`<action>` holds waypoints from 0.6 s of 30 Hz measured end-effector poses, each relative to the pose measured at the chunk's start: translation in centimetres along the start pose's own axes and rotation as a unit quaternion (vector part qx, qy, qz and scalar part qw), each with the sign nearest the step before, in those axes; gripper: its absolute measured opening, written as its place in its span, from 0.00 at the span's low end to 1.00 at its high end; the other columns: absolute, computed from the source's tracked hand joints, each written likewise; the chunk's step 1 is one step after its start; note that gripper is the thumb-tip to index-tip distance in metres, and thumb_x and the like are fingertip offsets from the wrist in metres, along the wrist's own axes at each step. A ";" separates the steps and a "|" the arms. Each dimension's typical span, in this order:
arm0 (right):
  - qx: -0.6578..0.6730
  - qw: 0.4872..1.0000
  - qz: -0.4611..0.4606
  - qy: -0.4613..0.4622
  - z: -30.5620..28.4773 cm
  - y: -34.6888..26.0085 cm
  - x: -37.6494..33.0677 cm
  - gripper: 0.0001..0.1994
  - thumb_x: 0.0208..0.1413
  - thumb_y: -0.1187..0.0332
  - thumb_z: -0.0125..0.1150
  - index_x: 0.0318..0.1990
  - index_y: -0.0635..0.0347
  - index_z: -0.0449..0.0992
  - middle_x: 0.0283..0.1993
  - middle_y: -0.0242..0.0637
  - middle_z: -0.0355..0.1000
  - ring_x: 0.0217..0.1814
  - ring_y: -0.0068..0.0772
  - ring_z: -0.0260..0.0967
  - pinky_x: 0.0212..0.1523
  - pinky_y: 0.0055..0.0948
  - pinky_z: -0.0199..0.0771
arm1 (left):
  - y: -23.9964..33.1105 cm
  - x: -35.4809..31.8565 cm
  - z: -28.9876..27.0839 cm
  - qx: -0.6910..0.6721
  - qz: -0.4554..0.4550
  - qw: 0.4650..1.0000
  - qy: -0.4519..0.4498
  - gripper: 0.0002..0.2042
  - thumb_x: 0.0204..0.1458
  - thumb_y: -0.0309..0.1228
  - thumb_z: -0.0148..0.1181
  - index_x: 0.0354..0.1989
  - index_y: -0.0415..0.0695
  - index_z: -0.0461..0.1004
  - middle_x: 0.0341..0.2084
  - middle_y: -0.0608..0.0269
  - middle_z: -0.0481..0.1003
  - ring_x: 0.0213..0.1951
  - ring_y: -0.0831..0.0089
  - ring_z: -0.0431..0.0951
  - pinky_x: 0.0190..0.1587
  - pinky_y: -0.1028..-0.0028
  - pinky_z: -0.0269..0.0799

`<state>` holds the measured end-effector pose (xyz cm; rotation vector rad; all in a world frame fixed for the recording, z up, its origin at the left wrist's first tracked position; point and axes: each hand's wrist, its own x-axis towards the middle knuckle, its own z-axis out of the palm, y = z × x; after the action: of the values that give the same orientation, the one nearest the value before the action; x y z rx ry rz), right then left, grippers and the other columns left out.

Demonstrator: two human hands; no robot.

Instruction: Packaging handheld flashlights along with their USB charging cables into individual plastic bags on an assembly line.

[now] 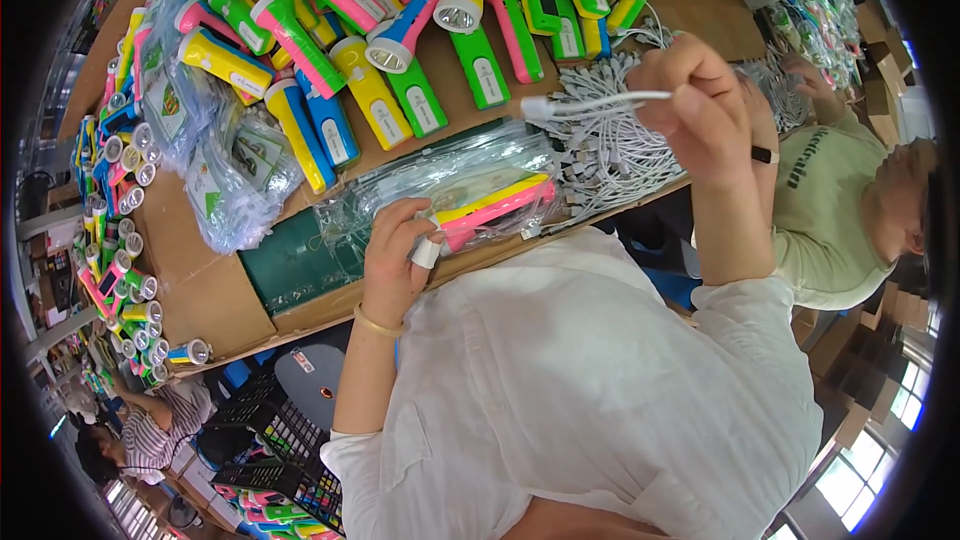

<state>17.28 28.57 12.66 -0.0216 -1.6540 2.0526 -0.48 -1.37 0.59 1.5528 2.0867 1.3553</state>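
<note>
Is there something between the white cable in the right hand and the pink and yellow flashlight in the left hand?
Nothing visible. The right hand holds the white cable above the flashlight in the left hand; only open air lies between.

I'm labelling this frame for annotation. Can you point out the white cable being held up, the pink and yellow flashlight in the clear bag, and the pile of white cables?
white cable (600, 100), head view, middle of its straight run
pink and yellow flashlight (500, 205), head view, mid-body
pile of white cables (610, 155), head view, centre of the heap
</note>
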 end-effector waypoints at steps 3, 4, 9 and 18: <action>-0.002 0.993 0.119 -0.017 1.8 3.2 -0.7 0.09 0.61 0.67 0.63 0.33 0.58 0.69 0.28 0.26 0.65 0.28 0.15 0.57 0.28 0.20 0.56 | -0.1 0.0 0.0 0.004 0.003 1.000 -0.005 0.08 0.52 0.23 0.68 0.37 0.40 0.75 0.48 0.51 0.78 0.50 0.53 0.77 0.52 0.63 0.73; -0.012 0.986 0.167 -0.020 2.3 4.0 -0.8 0.12 0.61 0.64 0.64 0.31 0.57 0.67 0.27 0.28 0.63 0.26 0.18 0.56 0.27 0.21 0.54 | -0.1 -0.1 0.0 0.005 0.001 1.000 -0.002 0.08 0.52 0.23 0.68 0.37 0.40 0.75 0.48 0.51 0.78 0.50 0.53 0.77 0.52 0.63 0.73; -0.156 0.948 0.271 -0.060 1.8 6.9 -1.5 0.09 0.60 0.71 0.66 0.31 0.59 0.70 0.27 0.20 0.63 0.28 0.08 0.56 0.28 0.17 0.56 | -0.1 -0.4 -0.1 0.001 0.003 1.000 0.004 0.08 0.51 0.23 0.68 0.38 0.40 0.75 0.49 0.51 0.78 0.50 0.51 0.77 0.54 0.63 0.73; -0.317 0.913 0.204 -0.154 3.3 7.0 -1.4 0.06 0.60 0.72 0.65 0.33 0.63 0.74 0.24 0.27 0.69 0.24 0.14 0.64 0.25 0.23 0.64 | 0.6 -2.2 -0.9 -0.030 -0.172 0.982 0.071 0.10 0.51 0.21 0.69 0.41 0.37 0.78 0.41 0.54 0.79 0.37 0.66 0.77 0.41 0.73 0.75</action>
<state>14.90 24.08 6.62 -0.3007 -2.6469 1.7460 0.22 -3.68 0.81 1.0352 2.2433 1.4160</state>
